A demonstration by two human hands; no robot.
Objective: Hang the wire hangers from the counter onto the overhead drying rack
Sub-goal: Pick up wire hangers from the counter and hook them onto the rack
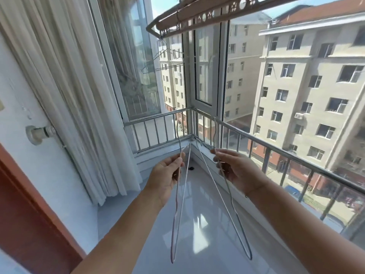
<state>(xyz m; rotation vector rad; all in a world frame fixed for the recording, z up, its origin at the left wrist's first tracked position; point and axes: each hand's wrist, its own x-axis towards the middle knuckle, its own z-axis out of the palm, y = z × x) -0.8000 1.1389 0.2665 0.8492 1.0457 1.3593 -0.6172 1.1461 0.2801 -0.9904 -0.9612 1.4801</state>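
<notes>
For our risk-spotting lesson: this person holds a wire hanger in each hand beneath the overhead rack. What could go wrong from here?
1. The left hand and right hand hold the left hanger and right hanger by thin wire; raised to the drying rack, one might slip onto the counter.
2. Their hooks look close to the railing and could snag it.
3. They may tangle with the rack's hangers.

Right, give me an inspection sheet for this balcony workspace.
Surface: glossy white counter, sunlit.
Job's things: left hanger and right hanger held above the counter; rack overhead, with hung hangers near its far end.
Clutter: small dark object on the counter, too small to identify.
Hands: left hand pinches the left hanger; right hand holds the right hanger.
Cables: nothing seen.
Surroundings: curtain, railing, buildings outside.
</notes>
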